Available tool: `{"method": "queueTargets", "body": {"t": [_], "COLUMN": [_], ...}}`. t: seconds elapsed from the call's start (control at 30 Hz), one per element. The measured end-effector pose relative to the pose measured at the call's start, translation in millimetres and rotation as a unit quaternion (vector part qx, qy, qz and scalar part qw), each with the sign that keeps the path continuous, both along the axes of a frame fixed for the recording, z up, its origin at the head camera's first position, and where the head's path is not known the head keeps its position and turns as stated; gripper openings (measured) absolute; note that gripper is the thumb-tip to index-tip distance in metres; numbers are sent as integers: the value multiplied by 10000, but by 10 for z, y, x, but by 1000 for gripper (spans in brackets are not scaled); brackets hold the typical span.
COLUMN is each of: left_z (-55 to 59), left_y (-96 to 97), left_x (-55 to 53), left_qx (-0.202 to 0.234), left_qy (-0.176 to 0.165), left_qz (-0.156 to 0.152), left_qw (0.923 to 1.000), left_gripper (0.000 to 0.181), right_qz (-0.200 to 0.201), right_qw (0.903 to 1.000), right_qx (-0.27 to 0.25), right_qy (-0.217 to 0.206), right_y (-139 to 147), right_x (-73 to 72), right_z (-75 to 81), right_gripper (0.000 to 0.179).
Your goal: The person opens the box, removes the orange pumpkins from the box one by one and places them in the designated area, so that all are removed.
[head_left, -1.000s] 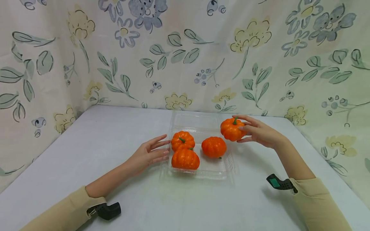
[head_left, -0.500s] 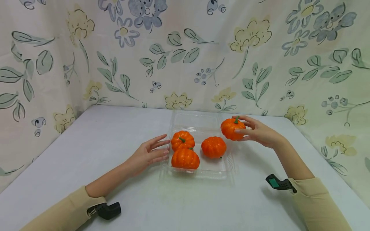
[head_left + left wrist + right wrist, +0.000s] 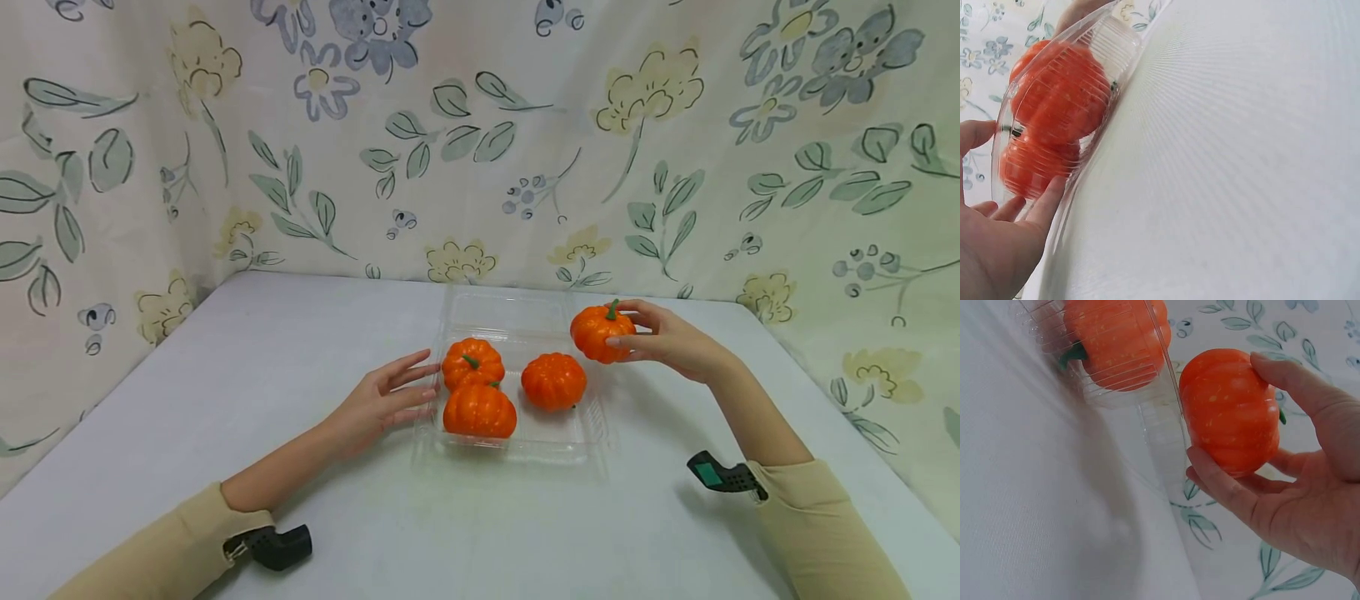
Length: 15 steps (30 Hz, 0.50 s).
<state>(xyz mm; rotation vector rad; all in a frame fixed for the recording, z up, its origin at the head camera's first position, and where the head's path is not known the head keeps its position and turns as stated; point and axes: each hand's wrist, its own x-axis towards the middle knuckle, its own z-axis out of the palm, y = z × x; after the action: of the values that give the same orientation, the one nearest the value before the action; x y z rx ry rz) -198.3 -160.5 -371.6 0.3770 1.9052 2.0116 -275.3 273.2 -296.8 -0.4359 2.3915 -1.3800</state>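
Observation:
My right hand (image 3: 678,343) grips a small orange toy pumpkin (image 3: 597,335) with a green stem, thumb on one side and fingers on the other. It is held up at the right rear side of a clear plastic clamshell box (image 3: 551,452). In the right wrist view this pumpkin (image 3: 1225,409) is beside the box rim; whether they touch I cannot tell. Inside the box lie a rear-left pumpkin (image 3: 471,360), a front-left pumpkin (image 3: 480,412) and a right-hand pumpkin (image 3: 553,382). Fairly straight fingers of my left hand (image 3: 378,407) rest against the box's left wall.
The box's transparent lid (image 3: 506,310) lies folded back behind it on the white table (image 3: 315,333). A flower-printed curtain (image 3: 480,200) stands along the rear and sides of the table. Black wrist devices (image 3: 270,546) are worn at both sleeves.
The pumpkin in my right hand has tilted slightly, its stem leaning a little more to the right than a second ago. The left hand and the box have stayed in place.

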Motion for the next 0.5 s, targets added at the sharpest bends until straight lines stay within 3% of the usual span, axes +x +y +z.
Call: {"method": "queueTargets", "body": {"t": [0.5], "left_z": [-33], "left_y": [4], "left_x": [12], "left_qx": [162], "left_qy": [-117], "left_qz": [165], "left_qw": [9997], "left_gripper": [69], "right_qz": [-81], "right_qw": [9998], "right_qx": [138], "right_qy": [77], "right_y": [15], "right_x": [20], "right_z": [27], "right_gripper": [74]}}
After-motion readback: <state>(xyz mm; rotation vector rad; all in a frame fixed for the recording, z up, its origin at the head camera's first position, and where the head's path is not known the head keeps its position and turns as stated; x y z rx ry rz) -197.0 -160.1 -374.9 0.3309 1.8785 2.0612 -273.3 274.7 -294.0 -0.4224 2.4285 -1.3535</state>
